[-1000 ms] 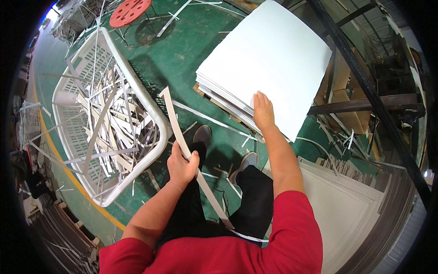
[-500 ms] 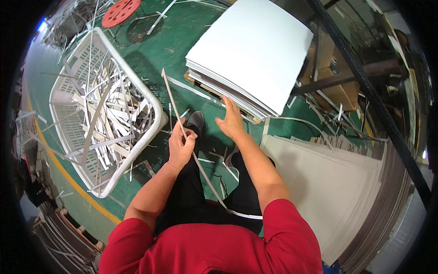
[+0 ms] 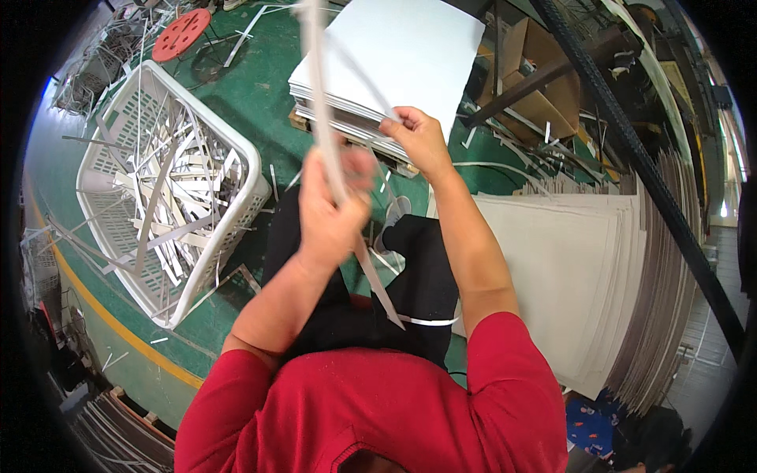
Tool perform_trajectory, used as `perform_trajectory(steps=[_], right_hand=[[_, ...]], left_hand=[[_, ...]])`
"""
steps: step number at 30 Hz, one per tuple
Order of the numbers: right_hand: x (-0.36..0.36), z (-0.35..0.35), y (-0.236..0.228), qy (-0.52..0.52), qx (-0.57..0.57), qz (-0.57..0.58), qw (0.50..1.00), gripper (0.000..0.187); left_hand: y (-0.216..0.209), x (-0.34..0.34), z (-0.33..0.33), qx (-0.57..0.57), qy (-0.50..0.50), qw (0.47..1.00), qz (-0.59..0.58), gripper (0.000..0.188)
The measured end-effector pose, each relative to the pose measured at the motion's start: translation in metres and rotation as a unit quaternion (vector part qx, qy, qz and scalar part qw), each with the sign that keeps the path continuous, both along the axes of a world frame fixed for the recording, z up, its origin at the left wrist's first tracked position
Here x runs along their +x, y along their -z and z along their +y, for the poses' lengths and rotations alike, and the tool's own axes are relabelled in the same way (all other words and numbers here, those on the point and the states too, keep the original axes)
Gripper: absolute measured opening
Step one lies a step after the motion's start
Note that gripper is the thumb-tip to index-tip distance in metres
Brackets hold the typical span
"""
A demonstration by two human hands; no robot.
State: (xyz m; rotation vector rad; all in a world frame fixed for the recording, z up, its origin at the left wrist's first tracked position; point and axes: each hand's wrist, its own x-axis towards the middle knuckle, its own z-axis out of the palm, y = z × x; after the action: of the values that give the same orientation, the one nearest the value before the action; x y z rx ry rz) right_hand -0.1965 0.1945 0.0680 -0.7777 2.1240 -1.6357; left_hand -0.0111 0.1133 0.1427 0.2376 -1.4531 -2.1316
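The left hand point(image 3: 331, 209) is clenched in a fist around a long, flat strip of pale card point(image 3: 323, 102). The strip is narrow and stiff-looking, rising straight up past the knuckles toward the top of the view, while its lower end slants down across the lap to a pointed tip. The right hand point(image 3: 418, 138) is raised beside it with fingers curled, pinching a much thinner, thread-like sliver point(image 3: 359, 71) that runs up and left toward the strip; whether the sliver is still joined to the strip cannot be told.

Behind the hands lies a stack of smooth white sheets point(image 3: 402, 55), square-cornered and layered, resting on a low pallet on the green floor point(image 3: 244, 102). To the left stands a white plastic basket point(image 3: 130, 150) with perforated walls and rounded corners, filled with a tangle of similar pale offcut strips. More loose strips litter the floor around it. A red round stool point(image 3: 180, 33) with holes in its seat sits at the upper left. On the right, a large fanned pile of grey-beige boards point(image 3: 599, 284) spreads outward, its edges showing as fine ridges. The person wears a red shirt and dark trousers.
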Motion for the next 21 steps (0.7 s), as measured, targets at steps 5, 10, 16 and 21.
perform_trajectory(steps=[5, 10, 16, 21], right_hand=[[0.098, 0.029, -0.059, -0.179, -0.044, -0.159, 0.970, 0.045], [0.147, 0.056, -0.057, -0.194, 0.006, -0.172, 0.966, 0.071], [0.187, 0.077, -0.069, -0.245, 0.078, -0.110, 0.960, 0.061], [0.177, 0.093, -0.077, -0.068, 0.271, 0.111, 0.954, 0.030]], left_hand=[[0.002, 0.006, -0.009, 0.123, -0.083, 0.989, 0.011, 0.067], [-0.001, 0.013, -0.014, 0.177, -0.058, 0.979, 0.086, 0.067], [-0.028, 0.021, -0.029, 0.132, -0.150, 0.975, 0.096, 0.050], [-0.045, 0.034, -0.034, 0.071, -0.222, 0.963, 0.135, 0.042]])
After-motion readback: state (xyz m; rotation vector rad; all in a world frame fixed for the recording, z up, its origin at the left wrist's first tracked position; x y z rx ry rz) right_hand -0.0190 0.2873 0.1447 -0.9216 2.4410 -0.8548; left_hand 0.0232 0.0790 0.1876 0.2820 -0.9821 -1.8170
